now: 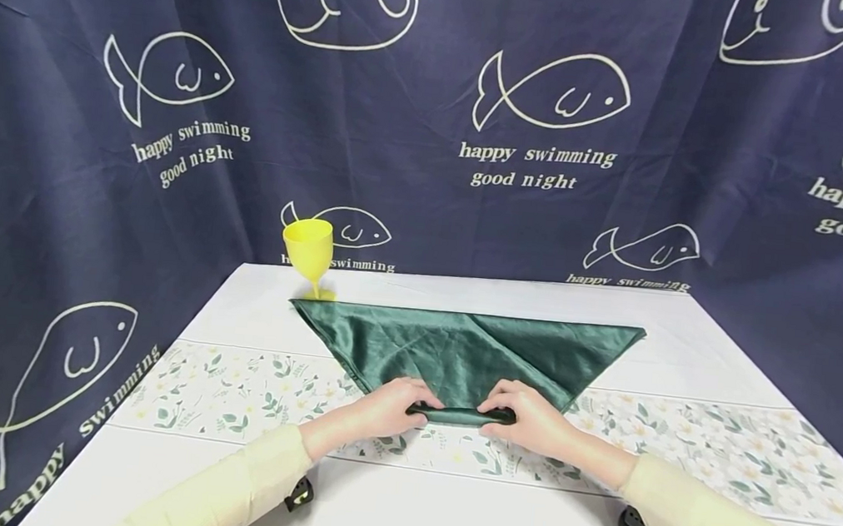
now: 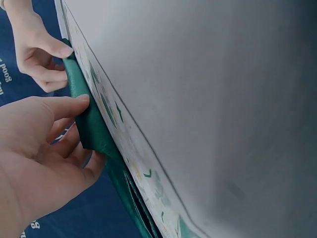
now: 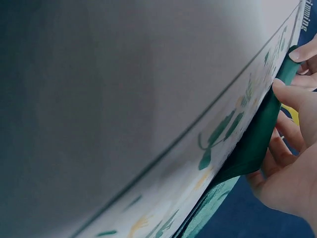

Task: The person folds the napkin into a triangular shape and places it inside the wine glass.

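Observation:
A dark green satin cloth [image 1: 451,349] lies on the table with a long straight edge at the back and slanting sides that narrow toward the front. Its near edge is turned over into a narrow flat band. The left hand [image 1: 395,407] pinches the left end of this band between thumb and curled fingers, and the right hand [image 1: 528,421] pinches the right end. In the left wrist view the left hand [image 2: 54,153] grips the folded green cloth [image 2: 91,121]. The right wrist view has the right hand [image 3: 292,153] holding the fold [image 3: 257,139] likewise.
A yellow goblet [image 1: 309,251] stands behind the cloth's back left corner. The white table [image 1: 444,516] has a floral strip [image 1: 229,392] running across under the cloth's front part. A dark blue curtain [image 1: 418,129] with fish drawings hangs behind and at both sides.

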The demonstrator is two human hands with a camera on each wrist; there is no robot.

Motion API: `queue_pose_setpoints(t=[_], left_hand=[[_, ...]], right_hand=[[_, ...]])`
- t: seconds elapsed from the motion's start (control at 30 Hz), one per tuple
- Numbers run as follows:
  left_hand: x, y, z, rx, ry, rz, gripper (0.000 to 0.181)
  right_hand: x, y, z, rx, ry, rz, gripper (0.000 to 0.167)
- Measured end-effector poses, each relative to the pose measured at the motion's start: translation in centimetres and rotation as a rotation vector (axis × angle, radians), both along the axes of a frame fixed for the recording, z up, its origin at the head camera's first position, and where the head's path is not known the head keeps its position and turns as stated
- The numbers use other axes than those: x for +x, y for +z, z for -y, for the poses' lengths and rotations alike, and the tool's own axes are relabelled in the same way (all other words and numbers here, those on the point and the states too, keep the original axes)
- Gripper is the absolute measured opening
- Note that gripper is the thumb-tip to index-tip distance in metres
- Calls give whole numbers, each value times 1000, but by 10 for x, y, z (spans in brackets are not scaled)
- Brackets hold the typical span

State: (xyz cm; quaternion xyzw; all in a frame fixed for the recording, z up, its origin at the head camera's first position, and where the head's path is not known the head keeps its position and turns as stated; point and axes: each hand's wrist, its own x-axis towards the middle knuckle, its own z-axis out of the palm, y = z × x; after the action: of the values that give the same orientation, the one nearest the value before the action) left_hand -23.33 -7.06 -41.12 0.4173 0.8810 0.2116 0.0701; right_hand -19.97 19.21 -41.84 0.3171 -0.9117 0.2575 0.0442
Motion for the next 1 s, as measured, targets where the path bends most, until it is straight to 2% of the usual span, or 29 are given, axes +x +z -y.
queue_pose_setpoints(t=[0.23, 0.5, 0.77, 1.0], left_hand=[[-2, -2, -1, 79, -9, -35, 21], [-1, -2, -1, 63, 5, -45, 20], [1, -2, -2, 56, 10, 23, 20], [1, -1, -3, 50, 18, 27, 19]], right_hand=[[0, 0, -1, -17, -8, 18, 22], [-1, 0, -2, 0, 2, 7, 17], [-1, -2, -4, -6, 3, 10, 14], [0, -1, -3, -19, 26, -20, 13]])
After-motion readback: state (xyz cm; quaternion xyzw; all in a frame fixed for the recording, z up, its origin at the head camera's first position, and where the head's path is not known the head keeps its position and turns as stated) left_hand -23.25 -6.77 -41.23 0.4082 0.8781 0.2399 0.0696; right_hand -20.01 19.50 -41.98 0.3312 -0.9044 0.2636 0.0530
